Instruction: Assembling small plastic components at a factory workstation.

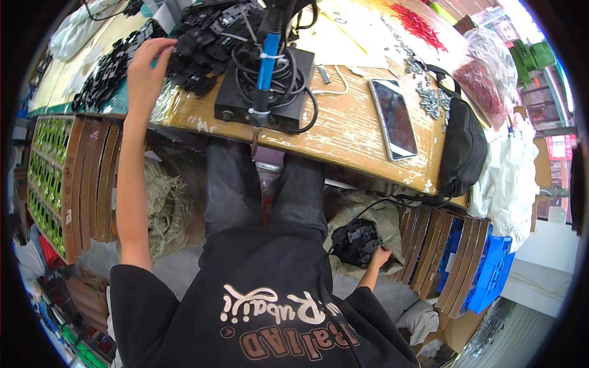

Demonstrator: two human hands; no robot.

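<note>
My left hand (pixel 146 69) reaches up onto the wooden workbench (pixel 343 132) and rests on a heap of black plastic parts (pixel 190 52), fingers spread over them. My right hand (pixel 379 256) hangs low beside my right leg, inside a woven sack (pixel 383 218) on the floor, with its fingers closed among black plastic parts (pixel 356 242). In front of me on the bench sits a black box (pixel 236 98) with coiled cable and a blue-handled tool (pixel 267 61) lying on top.
A smartphone (pixel 394 118) lies on the bench to the right, near small metal pieces (pixel 432 98) and a black pouch (pixel 463 147). Red parts (pixel 420 24) lie at the back. Cardboard boxes (pixel 86 178) stand left, a blue crate (pixel 488 273) right.
</note>
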